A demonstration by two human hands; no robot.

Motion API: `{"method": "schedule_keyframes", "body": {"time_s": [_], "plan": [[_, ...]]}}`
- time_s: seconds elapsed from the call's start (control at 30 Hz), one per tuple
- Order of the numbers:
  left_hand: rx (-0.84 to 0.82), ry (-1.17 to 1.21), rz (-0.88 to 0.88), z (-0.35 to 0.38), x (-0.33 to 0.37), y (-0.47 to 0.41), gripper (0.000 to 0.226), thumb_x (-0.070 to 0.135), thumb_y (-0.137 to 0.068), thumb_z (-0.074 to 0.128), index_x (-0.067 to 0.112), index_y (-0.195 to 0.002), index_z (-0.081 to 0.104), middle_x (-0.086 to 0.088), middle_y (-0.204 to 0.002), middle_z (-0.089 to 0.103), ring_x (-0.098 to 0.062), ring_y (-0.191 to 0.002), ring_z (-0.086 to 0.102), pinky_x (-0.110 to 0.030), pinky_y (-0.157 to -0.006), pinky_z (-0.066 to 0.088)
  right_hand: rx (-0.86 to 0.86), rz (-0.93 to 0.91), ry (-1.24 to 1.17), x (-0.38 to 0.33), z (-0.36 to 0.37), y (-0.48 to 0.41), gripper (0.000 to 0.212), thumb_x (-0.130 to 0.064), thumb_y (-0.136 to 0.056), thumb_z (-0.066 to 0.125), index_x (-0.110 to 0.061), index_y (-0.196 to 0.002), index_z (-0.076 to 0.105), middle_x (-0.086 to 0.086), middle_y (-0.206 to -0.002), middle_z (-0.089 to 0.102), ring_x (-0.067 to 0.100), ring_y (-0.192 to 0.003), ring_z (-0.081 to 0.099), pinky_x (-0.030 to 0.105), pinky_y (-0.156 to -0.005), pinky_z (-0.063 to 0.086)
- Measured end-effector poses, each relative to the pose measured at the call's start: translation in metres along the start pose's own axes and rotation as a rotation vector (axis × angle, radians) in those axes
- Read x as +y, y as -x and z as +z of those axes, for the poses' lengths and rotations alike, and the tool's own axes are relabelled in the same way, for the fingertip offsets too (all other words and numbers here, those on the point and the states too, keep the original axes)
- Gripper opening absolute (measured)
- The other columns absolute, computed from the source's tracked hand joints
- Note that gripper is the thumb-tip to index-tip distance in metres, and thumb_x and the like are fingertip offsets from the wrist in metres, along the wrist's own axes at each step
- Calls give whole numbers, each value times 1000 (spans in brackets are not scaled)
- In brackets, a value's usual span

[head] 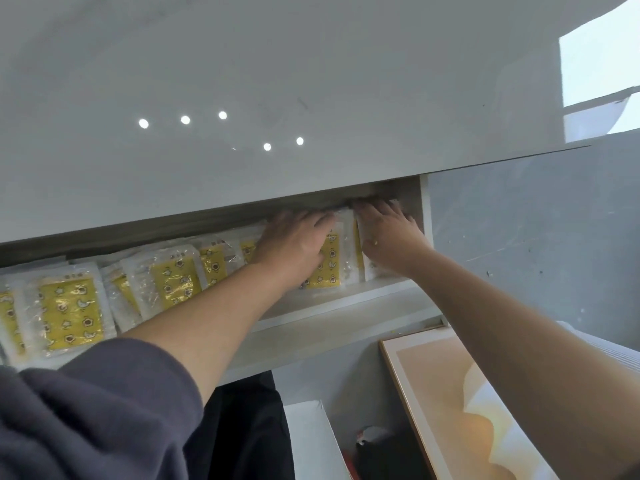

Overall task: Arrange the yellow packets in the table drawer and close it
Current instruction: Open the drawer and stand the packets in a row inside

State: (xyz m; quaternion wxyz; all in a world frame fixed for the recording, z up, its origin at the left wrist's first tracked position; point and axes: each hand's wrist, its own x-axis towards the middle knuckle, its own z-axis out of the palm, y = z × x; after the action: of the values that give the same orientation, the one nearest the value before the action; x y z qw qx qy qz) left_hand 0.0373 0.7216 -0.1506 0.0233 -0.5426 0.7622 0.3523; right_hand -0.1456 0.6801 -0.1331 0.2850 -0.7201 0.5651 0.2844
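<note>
The white table drawer (346, 306) stands open under the glossy grey table top (277, 81). A row of yellow packets (69, 310) in clear wrappers leans along it, from the far left to the right end. My left hand (294, 247) lies flat, fingers spread, on the packets near the drawer's right end. My right hand (388, 233) presses against the last upright packets (346, 251) at the drawer's right wall, its fingertips reaching under the table top. Whether either hand actually grips a packet is hidden.
Below the drawer, a framed picture in orange tones (460, 403) leans at the right. A white box (311, 441) and a dark object (377, 452) sit on the floor. Grey wall (536, 237) lies to the right of the drawer.
</note>
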Motion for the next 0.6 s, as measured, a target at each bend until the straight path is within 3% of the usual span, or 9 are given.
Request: {"method": "schedule_keyframes", "body": {"time_s": [0.17, 0.4, 0.6], "plan": [[-43, 47, -118, 3, -12, 1, 74, 33, -89, 63, 15, -150, 24, -3, -154, 31, -23, -138, 34, -37, -109, 33, 34, 72, 15, -4, -6, -8, 67, -8, -87, 47, -24, -149, 26, 6, -148, 35, 29, -137, 31, 45, -112, 28], [-70, 22, -82, 2, -15, -2, 57, 32, -91, 59, 15, -142, 38, -4, -135, 50, -23, -122, 47, -35, -93, 42, 6, 93, 118, -3, -11, -10, 61, -10, -88, 50, -25, -145, 34, 5, -143, 40, 28, -131, 38, 42, -108, 31], [-147, 127, -71, 3, -8, -12, 81, 27, -88, 62, 16, -153, 14, -2, -159, 18, -22, -144, 23, -35, -114, 26, 2, 11, 48, -9, -9, -8, 75, -1, -83, 52, -28, -149, 28, 2, -150, 33, 26, -140, 29, 47, -117, 21]]}}
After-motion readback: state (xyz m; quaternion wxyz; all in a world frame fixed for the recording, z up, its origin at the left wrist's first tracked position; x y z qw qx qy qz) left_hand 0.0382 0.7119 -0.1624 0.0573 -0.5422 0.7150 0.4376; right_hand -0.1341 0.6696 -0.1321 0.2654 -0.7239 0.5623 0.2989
